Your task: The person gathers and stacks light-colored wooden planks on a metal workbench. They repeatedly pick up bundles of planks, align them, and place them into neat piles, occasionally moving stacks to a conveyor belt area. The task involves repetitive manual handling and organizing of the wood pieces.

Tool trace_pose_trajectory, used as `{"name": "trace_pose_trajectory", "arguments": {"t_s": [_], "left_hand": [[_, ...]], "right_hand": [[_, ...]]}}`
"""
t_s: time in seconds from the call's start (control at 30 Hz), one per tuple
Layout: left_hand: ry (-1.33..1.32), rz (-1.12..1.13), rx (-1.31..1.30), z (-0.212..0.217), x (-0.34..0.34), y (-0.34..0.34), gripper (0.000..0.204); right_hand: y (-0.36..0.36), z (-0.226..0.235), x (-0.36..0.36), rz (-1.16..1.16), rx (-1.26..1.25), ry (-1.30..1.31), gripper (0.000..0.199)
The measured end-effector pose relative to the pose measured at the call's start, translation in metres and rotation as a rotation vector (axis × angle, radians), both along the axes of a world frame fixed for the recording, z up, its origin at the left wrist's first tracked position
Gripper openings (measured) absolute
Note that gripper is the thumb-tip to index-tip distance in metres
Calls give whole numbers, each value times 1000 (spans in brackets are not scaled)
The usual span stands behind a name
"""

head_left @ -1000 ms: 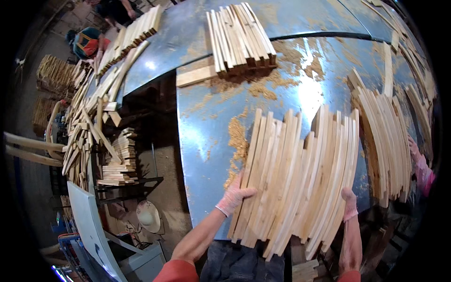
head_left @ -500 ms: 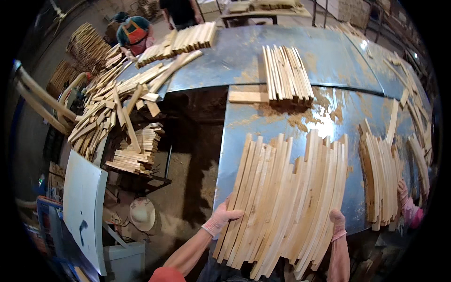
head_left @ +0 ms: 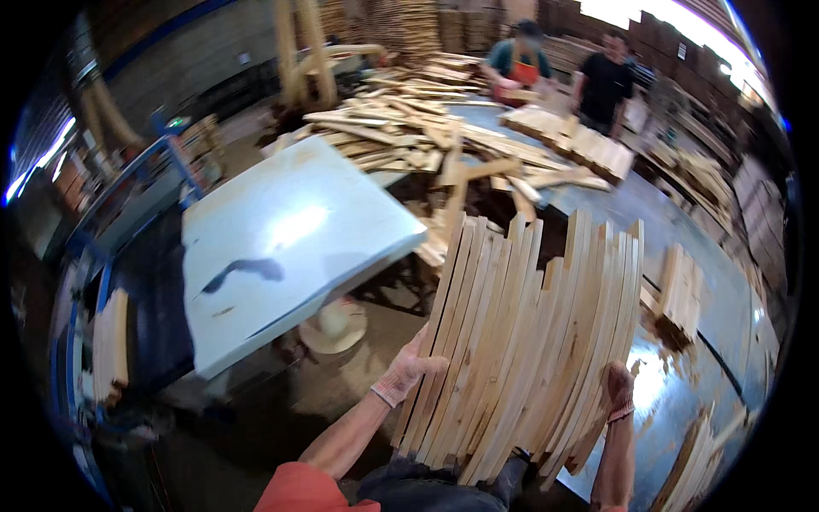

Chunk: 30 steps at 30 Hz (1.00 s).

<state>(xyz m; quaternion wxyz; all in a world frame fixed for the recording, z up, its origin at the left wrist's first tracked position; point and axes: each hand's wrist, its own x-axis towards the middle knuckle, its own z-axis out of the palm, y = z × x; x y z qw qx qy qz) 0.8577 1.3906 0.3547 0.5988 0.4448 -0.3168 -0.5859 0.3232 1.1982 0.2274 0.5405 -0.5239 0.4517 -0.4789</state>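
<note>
Head view: showing a bundle of wooden sticks [head_left: 525, 350], gathered side by side and lifted; clamped between left hand [head_left: 410, 369] and right hand [head_left: 618, 393] at its outer edges; held near, not set down; with another stack [head_left: 680, 296] lying unheld on the tabletop [head_left: 727, 288], farther right.

This is a woodworking workshop: loose wooden strips [head_left: 375, 132] lie heaped; sawdust [head_left: 679, 369] flecks a metal bench [head_left: 721, 282]; timber stacks [head_left: 401, 27] rise behind; a co-worker [head_left: 522, 70] wears an apron.

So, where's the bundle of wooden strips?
Head view, right of centre: bundle held between left hand and right hand, right of the whitish panel.
</note>
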Motion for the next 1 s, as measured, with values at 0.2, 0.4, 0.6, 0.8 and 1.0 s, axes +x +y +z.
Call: {"name": "trace_pose_trajectory", "arguments": {"t_s": [0.2,0.4,0.6,0.8,1.0], "left_hand": [[-14,343,63,23,165,116,72],[59,688,98,35,275,226,63],[39,857,204,20,372,299,70],[-16,956,426,9,433,329,83],[-185,931,440,14,534,304,92]], "right_hand": [[-59,63,291,564,177,-366,22],[-16,130,553,891,631,-258,47],[49,147,726,1039,620,-65,73],[55,122,824,1031,725,80,72],[26,87,924,1048,687,-43,54]]}}
